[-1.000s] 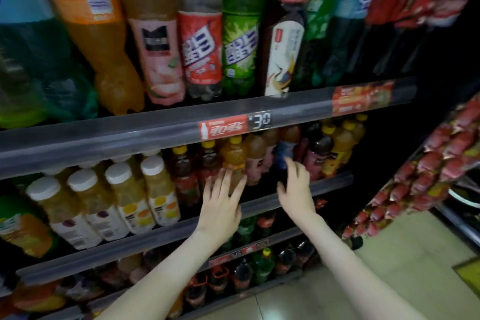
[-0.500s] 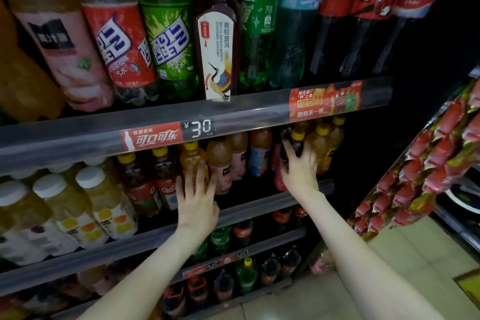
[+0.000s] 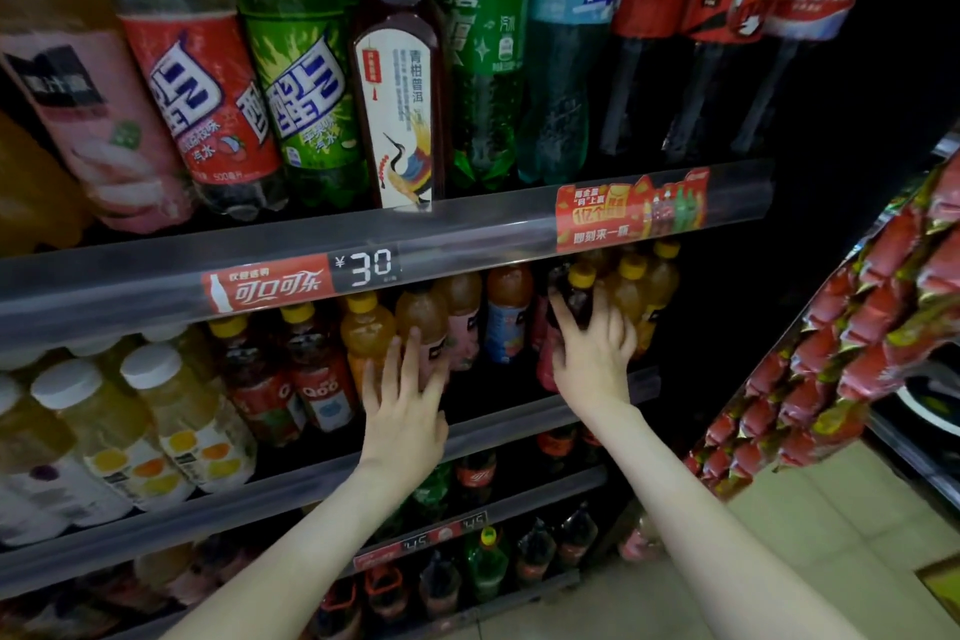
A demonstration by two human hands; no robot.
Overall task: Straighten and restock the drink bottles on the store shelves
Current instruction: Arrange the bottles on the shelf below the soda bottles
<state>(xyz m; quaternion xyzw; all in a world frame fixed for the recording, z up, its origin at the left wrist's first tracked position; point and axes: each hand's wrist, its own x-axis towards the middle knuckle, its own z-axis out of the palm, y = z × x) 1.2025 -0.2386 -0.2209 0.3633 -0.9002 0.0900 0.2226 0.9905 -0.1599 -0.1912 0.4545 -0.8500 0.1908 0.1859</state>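
Small drink bottles fill the middle shelf [image 3: 291, 494]. My left hand [image 3: 402, 405] lies with straight fingers against an orange juice bottle [image 3: 363, 333] and a pink-labelled bottle [image 3: 423, 322]. My right hand [image 3: 592, 359] reaches further right, its fingers wrapped round a dark bottle with a yellow cap [image 3: 576, 294]. A blue-labelled bottle [image 3: 506, 312] stands between the two hands. More yellow-capped orange bottles [image 3: 649, 286] stand behind the right hand.
Large soda bottles [image 3: 311, 83] line the upper shelf above a price rail [image 3: 363, 270]. White-capped juice bottles [image 3: 171, 416] stand at the left. Lower shelves hold small sodas [image 3: 488, 561]. A rack of red snack packs [image 3: 857, 343] hangs at the right over tiled floor [image 3: 831, 535].
Both hands moved up and into the middle shelf. The left hand came to rest on the orange and pink bottles; the right hand closed round the dark yellow-capped bottle.
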